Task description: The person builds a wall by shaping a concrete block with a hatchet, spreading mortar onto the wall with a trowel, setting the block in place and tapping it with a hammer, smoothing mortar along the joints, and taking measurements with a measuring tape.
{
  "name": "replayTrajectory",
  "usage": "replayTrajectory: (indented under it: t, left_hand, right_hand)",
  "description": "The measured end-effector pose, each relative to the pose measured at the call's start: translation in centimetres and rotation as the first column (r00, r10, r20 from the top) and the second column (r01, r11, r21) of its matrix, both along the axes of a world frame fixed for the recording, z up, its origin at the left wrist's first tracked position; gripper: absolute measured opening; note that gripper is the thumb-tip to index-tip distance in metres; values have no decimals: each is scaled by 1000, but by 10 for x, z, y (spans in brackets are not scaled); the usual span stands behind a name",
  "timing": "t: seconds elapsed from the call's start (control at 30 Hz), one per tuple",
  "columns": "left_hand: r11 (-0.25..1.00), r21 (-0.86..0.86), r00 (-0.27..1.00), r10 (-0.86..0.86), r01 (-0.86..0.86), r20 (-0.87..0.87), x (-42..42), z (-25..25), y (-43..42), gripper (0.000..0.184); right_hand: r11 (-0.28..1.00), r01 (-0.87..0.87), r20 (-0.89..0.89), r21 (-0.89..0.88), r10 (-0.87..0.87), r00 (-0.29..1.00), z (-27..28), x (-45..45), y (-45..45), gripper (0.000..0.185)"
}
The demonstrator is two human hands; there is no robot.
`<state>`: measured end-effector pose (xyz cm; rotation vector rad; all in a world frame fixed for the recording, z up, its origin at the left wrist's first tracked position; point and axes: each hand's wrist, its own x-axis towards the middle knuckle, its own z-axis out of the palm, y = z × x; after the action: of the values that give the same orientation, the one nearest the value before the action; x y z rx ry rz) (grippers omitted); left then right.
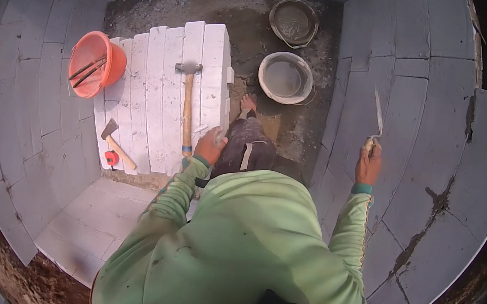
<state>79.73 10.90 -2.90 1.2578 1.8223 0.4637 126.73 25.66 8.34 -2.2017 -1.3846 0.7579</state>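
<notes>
My right hand (369, 162) grips a trowel (378, 112) by its handle, its thin blade pointing forward beside the right block wall (406, 113). My left hand (211, 146) is closed near my knee, at the edge of a stack of white blocks (160, 77). Something small and pale shows at its fingers, too unclear to name. Just left of that hand, a hammer (188, 106) with a wooden handle lies across the blocks.
An orange bucket (114, 67) holding dark rods, a hatchet (121, 149) and a red tape measure (111, 158) are on the left of the stack. A bucket of grey liquid (285, 77) and a bucket of mortar (294, 22) stand ahead. Block walls surround me.
</notes>
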Motion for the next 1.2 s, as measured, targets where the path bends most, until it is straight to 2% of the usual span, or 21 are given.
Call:
replayTrajectory:
  t: [0.13,0.2,0.27,0.3,0.4,0.5,0.6,0.67,0.77,0.87,0.97,1.03,1.1,1.2]
  left_hand:
    - [984,-177,994,42,-24,99,2,18,40,54]
    - [967,-256,978,49,4,201,11,19,44,55]
    - [968,-249,984,10,36,179,30,8,39,58]
    - [968,-246,986,-5,46,165,42,2,35,59]
    - [980,-192,997,-66,56,-45,78,13,32,68]
    - [962,-271,992,-55,22,-113,98,28,22,73]
    - [937,-334,986,53,-104,-157,119,18,-9,74]
    - [907,-391,981,96,-155,-167,133,9,-16,75]
    - [870,-463,981,107,-170,-161,150,3,-15,75]
    - [866,-473,984,102,-161,-148,156,0,-11,74]
    - [872,-463,985,105,-158,-137,156,1,-5,74]
    - [864,-483,987,89,-145,-136,153,2,3,74]
    - [884,-454,989,54,-111,-137,147,3,9,72]
    - [903,-423,990,22,-78,-136,138,8,15,70]
  right_hand:
    - [976,-209,31,-70,211,977,-50,-45,50,49]
    - [936,-237,29,-260,253,967,-77,-65,94,47]
    - [842,-265,148,-470,371,917,-123,-76,141,45]
    - [814,-292,164,-503,422,892,-144,-83,166,43]
    - [752,-348,209,-560,535,819,-223,-100,252,40]
    - [633,-415,279,-653,711,646,-287,-119,349,36]
    - [553,-487,371,-676,826,423,-336,-138,418,33]
    - [379,-567,307,-731,925,222,-374,-143,444,32]
    - [319,-539,242,-779,947,211,-439,-165,449,33]
    - [353,-600,190,-718,929,318,-473,-170,428,37]
    - [451,-599,75,-662,835,545,-479,-140,393,44]
    - [631,-524,104,-571,689,717,-483,-119,355,48]
    - [672,-488,44,-557,611,791,-455,-109,328,47]
    - [822,-457,-7,-341,484,875,-422,-98,288,44]
